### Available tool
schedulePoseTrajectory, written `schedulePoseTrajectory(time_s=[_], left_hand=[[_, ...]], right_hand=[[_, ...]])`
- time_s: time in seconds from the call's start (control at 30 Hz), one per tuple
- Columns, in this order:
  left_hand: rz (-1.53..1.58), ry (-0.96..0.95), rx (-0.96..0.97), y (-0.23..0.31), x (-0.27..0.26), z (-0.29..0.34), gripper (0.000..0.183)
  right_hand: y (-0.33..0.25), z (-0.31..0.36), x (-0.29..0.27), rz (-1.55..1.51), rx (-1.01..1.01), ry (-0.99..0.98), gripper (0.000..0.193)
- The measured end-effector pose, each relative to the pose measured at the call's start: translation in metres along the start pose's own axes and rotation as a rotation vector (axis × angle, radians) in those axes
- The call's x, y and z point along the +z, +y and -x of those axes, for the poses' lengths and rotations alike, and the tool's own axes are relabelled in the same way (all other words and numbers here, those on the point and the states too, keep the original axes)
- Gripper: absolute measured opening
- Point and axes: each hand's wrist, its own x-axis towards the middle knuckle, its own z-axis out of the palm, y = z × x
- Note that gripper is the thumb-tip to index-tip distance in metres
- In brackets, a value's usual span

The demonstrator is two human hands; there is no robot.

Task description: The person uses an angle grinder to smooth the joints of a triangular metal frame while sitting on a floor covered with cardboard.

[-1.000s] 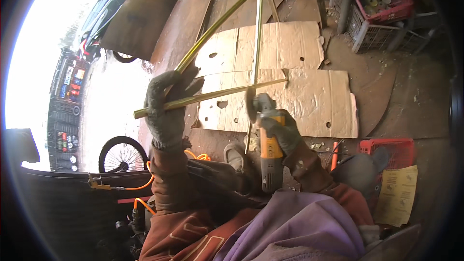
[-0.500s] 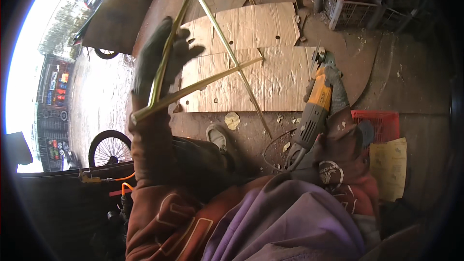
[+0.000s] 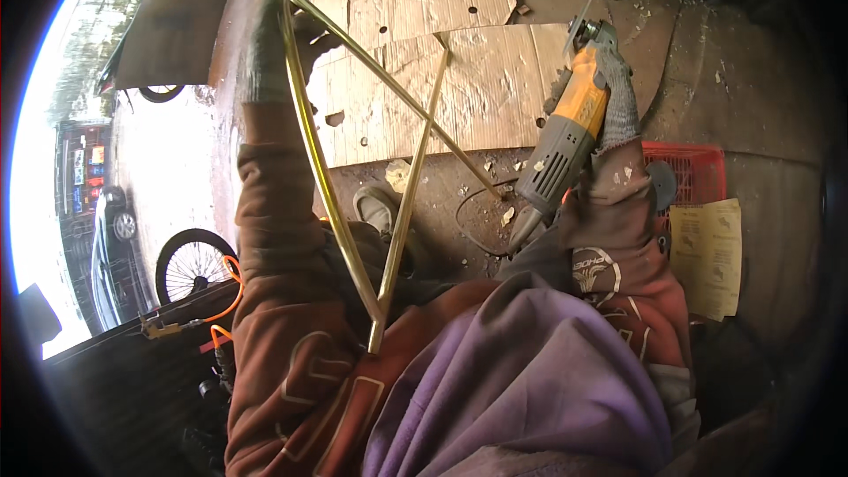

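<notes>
I see my gloved left hand (image 3: 268, 46) clamped around the brass rod frame (image 3: 309, 150), while my right hand (image 3: 616, 102) grips the yellow angle grinder (image 3: 565, 137) over cardboard (image 3: 495, 88).

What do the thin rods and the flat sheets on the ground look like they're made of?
The rod frame in the left hand looks like metal, brass-yellow and glossy with bright glints. The sheets look like cardboard: matte tan, ribbed, with punched holes and ragged edges.

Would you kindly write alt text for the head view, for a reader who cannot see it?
A gloved left hand holds up a frame of yellow metal rods while the gloved right hand grips an angle grinder. Cardboard sheets lie on the ground below.
</notes>
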Motion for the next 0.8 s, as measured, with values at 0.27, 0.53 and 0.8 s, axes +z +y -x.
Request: schedulePoseTrajectory(time_s=[0.27, 0.53, 0.8], left_hand=[[-0.027, 0.352, -0.515, -0.176, -0.031, 0.055, 0.027], [0.327, 0.223, -0.775, -0.173, -0.001, 0.070, 0.036], [-0.072, 0.163, -0.364, 0.001, -0.003, 0.052, 0.032]], right_hand=[[-0.007, 0.026, 0.006, 0.021, -0.076, -0.018, 0.052], [0.000, 0.024, 0.021, -0.056, -0.041, -0.025, 0.047], [0.030, 0.001, 0.016, -0.136, -0.008, -0.157, 0.051]])
